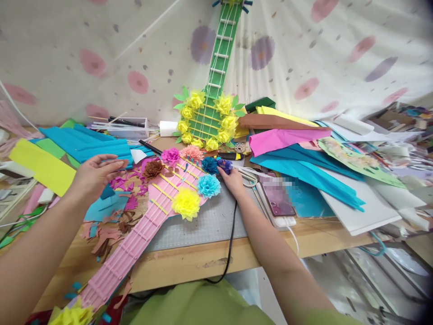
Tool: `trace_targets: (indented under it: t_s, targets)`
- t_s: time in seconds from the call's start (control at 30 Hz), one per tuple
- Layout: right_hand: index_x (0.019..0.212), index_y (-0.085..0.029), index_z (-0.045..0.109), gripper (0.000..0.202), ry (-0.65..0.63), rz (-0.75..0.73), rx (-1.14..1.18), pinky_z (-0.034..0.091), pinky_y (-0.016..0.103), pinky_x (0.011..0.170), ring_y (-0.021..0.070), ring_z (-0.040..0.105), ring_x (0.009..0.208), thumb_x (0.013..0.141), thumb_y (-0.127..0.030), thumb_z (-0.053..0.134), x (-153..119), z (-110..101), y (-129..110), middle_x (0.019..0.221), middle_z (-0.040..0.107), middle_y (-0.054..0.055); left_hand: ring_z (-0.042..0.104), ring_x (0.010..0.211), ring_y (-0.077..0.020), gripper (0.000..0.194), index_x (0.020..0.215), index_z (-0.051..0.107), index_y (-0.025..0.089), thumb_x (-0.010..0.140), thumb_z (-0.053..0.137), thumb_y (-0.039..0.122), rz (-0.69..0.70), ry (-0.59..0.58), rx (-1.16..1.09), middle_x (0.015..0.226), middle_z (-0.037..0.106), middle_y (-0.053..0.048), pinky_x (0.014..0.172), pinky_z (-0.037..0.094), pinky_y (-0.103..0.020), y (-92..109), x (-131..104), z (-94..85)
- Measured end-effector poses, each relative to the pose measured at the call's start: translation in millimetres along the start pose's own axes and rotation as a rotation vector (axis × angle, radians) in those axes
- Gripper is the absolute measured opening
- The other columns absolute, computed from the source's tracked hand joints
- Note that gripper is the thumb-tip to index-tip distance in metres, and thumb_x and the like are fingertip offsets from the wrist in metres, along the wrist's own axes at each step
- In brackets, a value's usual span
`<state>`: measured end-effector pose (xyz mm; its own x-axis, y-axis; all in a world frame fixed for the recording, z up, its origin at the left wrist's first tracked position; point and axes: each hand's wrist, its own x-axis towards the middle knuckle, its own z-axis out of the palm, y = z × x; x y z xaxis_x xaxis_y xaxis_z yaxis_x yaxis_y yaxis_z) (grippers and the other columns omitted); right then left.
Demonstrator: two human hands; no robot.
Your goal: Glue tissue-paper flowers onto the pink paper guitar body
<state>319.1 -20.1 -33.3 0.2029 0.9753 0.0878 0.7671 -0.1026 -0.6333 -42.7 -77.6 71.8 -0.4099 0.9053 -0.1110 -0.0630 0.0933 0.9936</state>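
Note:
A pink paper guitar [162,194] lies slanted across the table, its neck toward me. Paper flowers sit around its body: yellow [186,204], light blue [209,185], dark blue [209,165], brown [153,170], magenta [170,156] and peach [191,153]. My right hand [233,180] is closed around a blue-purple glue gun [225,166] beside the dark blue flower; a black cord [232,232] runs down from there. To the left of the guitar, my left hand [99,176] hovers above paper scraps, fingers stretched out with nothing seen in them.
A green paper guitar [216,85] with yellow flowers leans at the back. Folded crepe paper [84,143] lies left, more [304,171] right. Near my right forearm are a phone [277,194] and scissors [248,177]. A grey cutting mat [199,232] lies under the pink guitar.

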Motion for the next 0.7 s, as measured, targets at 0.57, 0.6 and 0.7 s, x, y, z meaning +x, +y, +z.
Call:
trace_targets:
  t_s: [0.57, 0.6, 0.7]
  targets:
    - [0.098, -0.013, 0.064, 0.044, 0.059, -0.059, -0.039, 0.047, 0.037, 0.08, 0.0295, 0.063, 0.094, 0.081, -0.052, 0.053, -7, -2, -1, 0.097, 0.068, 0.017, 0.067, 0.064, -0.0116, 0.04, 0.071, 0.062, 0.015, 0.038, 0.084, 0.015, -0.054, 0.051, -0.074, 0.068, 0.07, -0.001, 0.054, 0.052, -0.016, -18, 13, -5.8]
    - [0.104, -0.013, 0.062, 0.045, 0.056, -0.1, -0.034, 0.046, 0.037, 0.082, 0.0295, 0.062, 0.098, 0.079, -0.051, 0.056, -9, -7, 0, 0.102, 0.067, 0.016, 0.067, 0.063, -0.0113, 0.04, 0.071, 0.062, 0.015, 0.038, 0.084, 0.015, -0.053, 0.051, -0.073, 0.068, 0.07, -0.001, 0.054, 0.052, -0.015, -18, 13, -5.9]
    - [0.111, -0.016, 0.058, 0.045, -0.021, -0.218, -0.044, 0.046, 0.038, 0.085, 0.0278, 0.061, 0.1, 0.075, -0.041, 0.06, -20, -33, 8, 0.106, 0.066, 0.013, 0.066, 0.062, -0.0106, 0.039, 0.071, 0.062, 0.015, 0.038, 0.083, 0.015, -0.043, 0.049, -0.078, 0.067, 0.07, -0.001, 0.055, 0.052, -0.015, -18, 15, -7.5]
